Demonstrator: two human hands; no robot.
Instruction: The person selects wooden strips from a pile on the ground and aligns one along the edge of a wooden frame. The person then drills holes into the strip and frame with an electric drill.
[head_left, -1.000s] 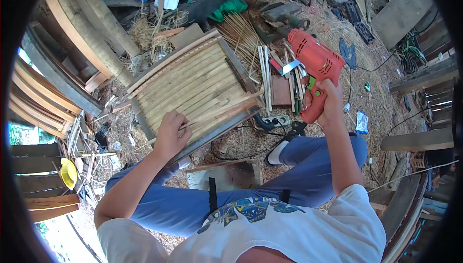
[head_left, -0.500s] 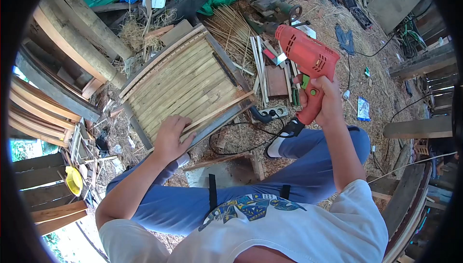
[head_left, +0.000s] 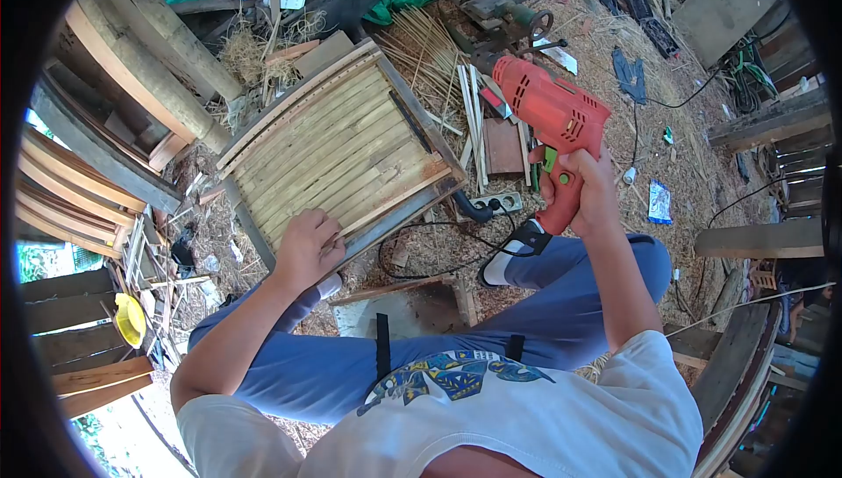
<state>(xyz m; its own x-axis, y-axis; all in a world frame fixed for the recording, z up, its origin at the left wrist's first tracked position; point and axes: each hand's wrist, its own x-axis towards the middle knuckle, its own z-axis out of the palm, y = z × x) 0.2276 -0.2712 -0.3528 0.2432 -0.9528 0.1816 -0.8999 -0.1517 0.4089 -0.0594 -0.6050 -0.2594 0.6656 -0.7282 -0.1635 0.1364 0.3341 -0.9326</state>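
A slatted wooden panel [head_left: 333,140] in a dark frame lies tilted in front of me. Along its near edge runs a thin wooden strip [head_left: 395,193], lying flush beside the frame rail. The fingers of my left hand [head_left: 307,250] are curled over the strip's lower left end, at the panel's near corner. My right hand [head_left: 586,184] grips the handle of a red power drill [head_left: 553,105] with a green trigger. The drill is held up, its front end pointing to the upper left, away from the panel.
A black cord loops near a white power strip [head_left: 504,203] beyond my legs. Loose thin sticks [head_left: 421,44] and narrow slats [head_left: 472,127] lie past the panel. Curved timber pieces [head_left: 79,189] stand at left, with a yellow bowl [head_left: 130,320] below. Shavings cover the ground.
The strip's far end, earlier jutting past the panel's right corner, now lies within the frame. My left fingers have curled more. The drill has shifted slightly left and down.
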